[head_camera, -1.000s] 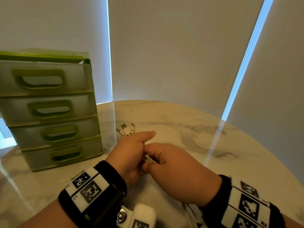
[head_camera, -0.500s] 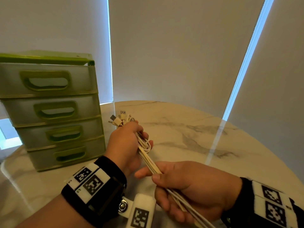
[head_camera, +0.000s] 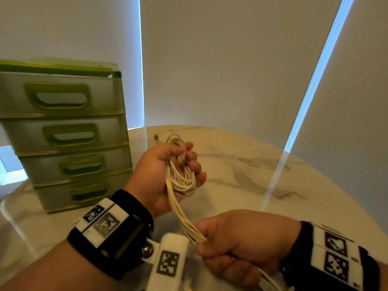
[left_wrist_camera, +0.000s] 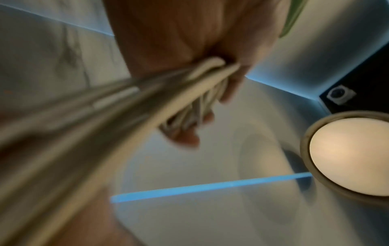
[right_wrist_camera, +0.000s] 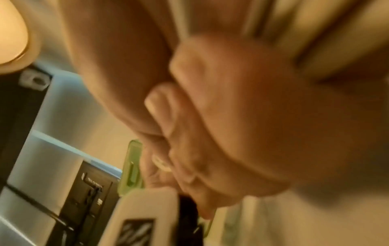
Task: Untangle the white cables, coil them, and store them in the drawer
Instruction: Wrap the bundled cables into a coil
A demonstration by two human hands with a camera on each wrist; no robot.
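Note:
A bundle of white cables [head_camera: 181,181] is looped inside my left hand [head_camera: 168,175], which grips the coil above the marble table [head_camera: 262,175]; plug ends stick out past its fingers. The strands run down to my right hand [head_camera: 237,242], which grips them in a fist lower and nearer to me. In the left wrist view the cables [left_wrist_camera: 189,86] pass blurred under the curled fingers. The right wrist view is blurred, showing my right hand [right_wrist_camera: 231,124] clenched. The green drawer unit [head_camera: 63,133] stands at the left with all drawers closed.
The round marble table reaches to the right and back, with window blinds [head_camera: 231,59] behind it. The drawer unit sits close to the left hand. A round lamp [left_wrist_camera: 347,154] shows in the left wrist view.
My hands have pulled apart: the left rose and turned palm-up with loops gathered in it, while the right slid back along the strands toward me.

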